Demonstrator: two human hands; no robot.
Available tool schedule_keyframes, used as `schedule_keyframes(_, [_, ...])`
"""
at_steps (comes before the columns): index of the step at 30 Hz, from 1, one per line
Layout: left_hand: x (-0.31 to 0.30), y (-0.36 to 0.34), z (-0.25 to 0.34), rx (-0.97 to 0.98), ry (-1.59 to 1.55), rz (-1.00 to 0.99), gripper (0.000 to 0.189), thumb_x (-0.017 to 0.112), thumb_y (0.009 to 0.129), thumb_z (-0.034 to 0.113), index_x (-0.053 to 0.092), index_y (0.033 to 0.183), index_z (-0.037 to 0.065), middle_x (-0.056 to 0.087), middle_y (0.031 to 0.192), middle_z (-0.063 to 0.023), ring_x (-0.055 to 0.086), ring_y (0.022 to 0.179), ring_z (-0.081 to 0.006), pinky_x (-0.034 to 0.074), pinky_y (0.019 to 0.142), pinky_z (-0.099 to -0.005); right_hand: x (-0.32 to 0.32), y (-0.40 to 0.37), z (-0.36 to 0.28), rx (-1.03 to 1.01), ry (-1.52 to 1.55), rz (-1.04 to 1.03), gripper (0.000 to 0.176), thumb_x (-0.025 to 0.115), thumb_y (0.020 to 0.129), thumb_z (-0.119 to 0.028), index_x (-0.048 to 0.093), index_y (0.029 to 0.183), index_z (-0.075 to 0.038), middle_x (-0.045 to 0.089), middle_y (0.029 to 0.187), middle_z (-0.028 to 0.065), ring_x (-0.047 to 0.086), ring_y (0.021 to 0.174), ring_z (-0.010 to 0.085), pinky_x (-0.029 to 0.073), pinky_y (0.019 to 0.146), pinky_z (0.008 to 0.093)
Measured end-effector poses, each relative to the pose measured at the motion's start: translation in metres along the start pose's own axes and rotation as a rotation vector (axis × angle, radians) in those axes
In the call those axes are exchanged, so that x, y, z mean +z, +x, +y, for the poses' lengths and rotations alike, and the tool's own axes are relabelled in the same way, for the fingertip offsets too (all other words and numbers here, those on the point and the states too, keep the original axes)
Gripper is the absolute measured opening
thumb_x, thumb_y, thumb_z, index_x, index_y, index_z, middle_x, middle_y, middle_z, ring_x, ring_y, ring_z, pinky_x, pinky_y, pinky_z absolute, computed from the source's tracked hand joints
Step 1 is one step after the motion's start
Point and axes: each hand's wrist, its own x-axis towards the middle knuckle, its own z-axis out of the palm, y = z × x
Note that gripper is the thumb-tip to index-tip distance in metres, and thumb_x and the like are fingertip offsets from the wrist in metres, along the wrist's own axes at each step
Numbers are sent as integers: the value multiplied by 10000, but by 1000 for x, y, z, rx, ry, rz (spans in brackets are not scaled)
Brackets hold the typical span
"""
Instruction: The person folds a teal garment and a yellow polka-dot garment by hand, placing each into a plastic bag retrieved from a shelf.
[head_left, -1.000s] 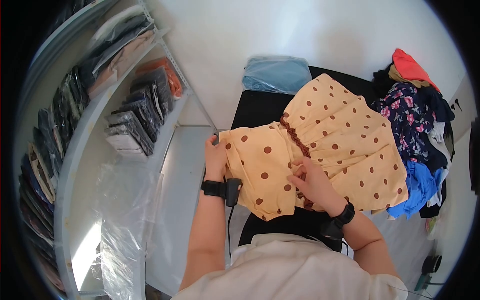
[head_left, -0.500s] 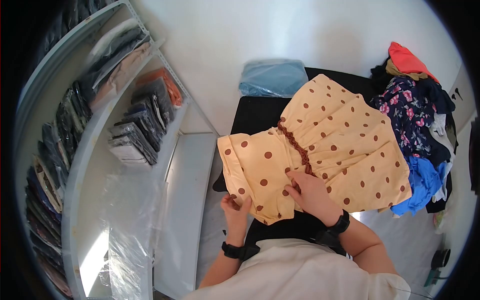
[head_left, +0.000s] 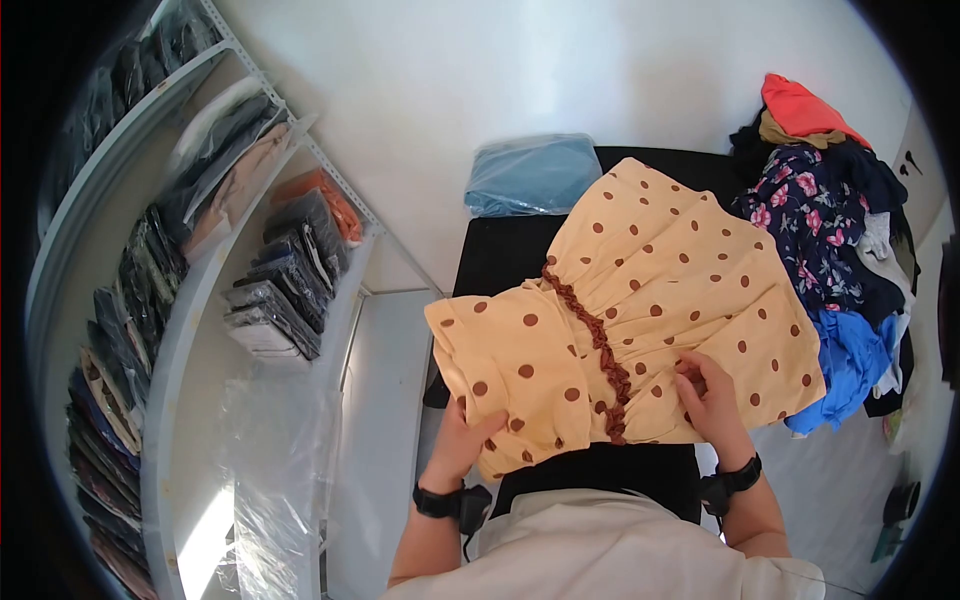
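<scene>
A pale yellow garment with brown dots (head_left: pixel 680 290) lies spread over a black table (head_left: pixel 500 250), a braided brown band across its middle. At its lower left corner my left hand (head_left: pixel 465 440) grips the edge, thumb on top and the other fingers hidden beneath the fabric. My right hand (head_left: pixel 712 400) rests on the wider part, right of the band, with its fingers curled and thumb near the index finger. Whether it pinches any cloth is hard to make out.
A blue bagged item (head_left: pixel 533 174) lies at the table's back edge. Heaped clothes (head_left: pixel 815 230) are at the right. Shelves (head_left: pixel 185 340) with bagged garments stand at the left, with clear plastic sheets (head_left: pixel 275 460) on a lower one.
My right hand has moved right, from near the band to the wider part. My left hand now holds the lower left edge more fully. The band lies straighter, and the view has shifted slightly.
</scene>
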Motion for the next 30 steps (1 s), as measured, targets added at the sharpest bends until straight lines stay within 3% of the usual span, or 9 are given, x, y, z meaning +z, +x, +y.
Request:
schedule_keyframes(6, [21,37,58,174,-155,-171,608,639,896,-68,425,1450,62,585,1314,-55,596,1169,-167,502,982,-324,9,-3,-6,-74,-1,33,344,665,924,-49,565,1247,18,655,1055,145,652,930,254,529,817,339])
schedule_keyframes(13, [-35,60,80,249,-222,51,631,675,851,-27,441,1432,41,615,1271,-108,645,1106,-232,545,908,-334,4,-13,-41,-318,-250,-46,449,706,882,-110,561,1286,21,636,1165,203,578,1108,390,474,968,443])
schedule_keyframes(15, [-72,70,51,28,416,211,646,679,865,10,402,1448,2,609,1293,-118,628,1160,-246,524,961,-355,1,-10,-40,-330,-273,-129,446,709,876,-106,568,1280,18,637,1171,202,582,1113,390,477,970,444])
schedule_keyframes(16, [-76,67,43,129,683,164,673,688,876,56,369,1461,-37,583,1350,-177,599,1224,-305,489,1016,-391,0,-8,-39,-343,-298,-219,442,713,871,-103,575,1274,15,639,1177,201,586,1118,391,479,972,445])
schedule_keyframes(19, [-75,58,23,-48,904,392,730,700,871,105,337,1487,-39,519,1420,-254,515,1320,-371,435,1077,-423,-9,-6,-29,-224,-300,-202,422,708,870,-97,588,1264,-2,641,1195,193,592,1119,392,480,983,445])
schedule_keyframes(21, [-57,46,31,301,1166,552,710,699,881,130,365,1492,-12,447,1484,-281,413,1402,-396,350,1145,-453,-19,-2,-16,-229,-317,-73,413,702,867,-84,593,1259,-7,641,1197,188,597,1114,388,482,981,443])
schedule_keyframes(24, [-18,41,43,586,1183,404,625,670,917,186,430,1467,10,438,1505,-250,372,1429,-389,295,1171,-484,-43,2,-10,-118,-334,115,406,688,860,-58,596,1253,-14,639,1213,179,599,1123,379,479,989,435])
schedule_keyframes(27, [7,53,19,581,1245,-36,538,627,957,249,495,1422,14,446,1506,-226,393,1414,-389,289,1164,-505,-67,-8,9,-27,-404,234,401,677,850,-35,598,1242,-10,634,1241,175,588,1155,370,467,1010,422])
schedule_keyframes(30, [16,52,2,461,1301,-80,534,588,961,227,481,1447,34,452,1496,-239,379,1419,-402,287,1170,-490,-91,-28,26,-12,-491,303,391,676,845,-29,609,1230,-4,615,1301,174,561,1210,358,448,1042,416])
